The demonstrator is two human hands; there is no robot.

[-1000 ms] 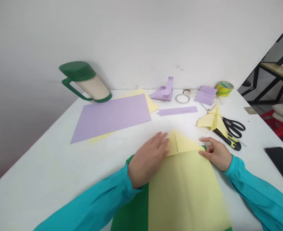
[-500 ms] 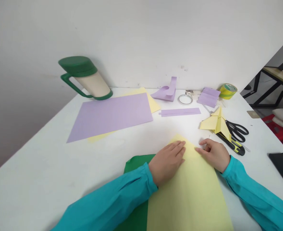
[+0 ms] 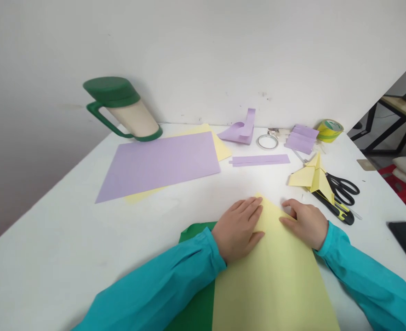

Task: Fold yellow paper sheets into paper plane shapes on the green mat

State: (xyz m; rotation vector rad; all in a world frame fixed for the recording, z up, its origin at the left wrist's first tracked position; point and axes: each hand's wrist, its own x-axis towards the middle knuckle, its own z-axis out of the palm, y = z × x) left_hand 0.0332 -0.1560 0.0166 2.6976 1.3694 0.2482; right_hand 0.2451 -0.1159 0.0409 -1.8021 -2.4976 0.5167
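as left fingers [image 3: 252,208] touch paper [image 3: 271,276], right [image 3: 294,204] half-curled

The left hand [image 3: 239,232] lies palm down on a pointed yellow sheet [image 3: 273,285]; the right hand [image 3: 306,224] touches its edge. A folded paper plane [image 3: 313,177] partly covers scissors [image 3: 339,184]; a purple sheet [image 3: 161,161] lies farther left.

Readable text, brands, numbers or signs: 0. At the upper right of the frame, the yellow-green adhesive tape roll [image 3: 328,134] bears a green-and-white marking [image 3: 333,124] at its core; any lettering is too small to read.
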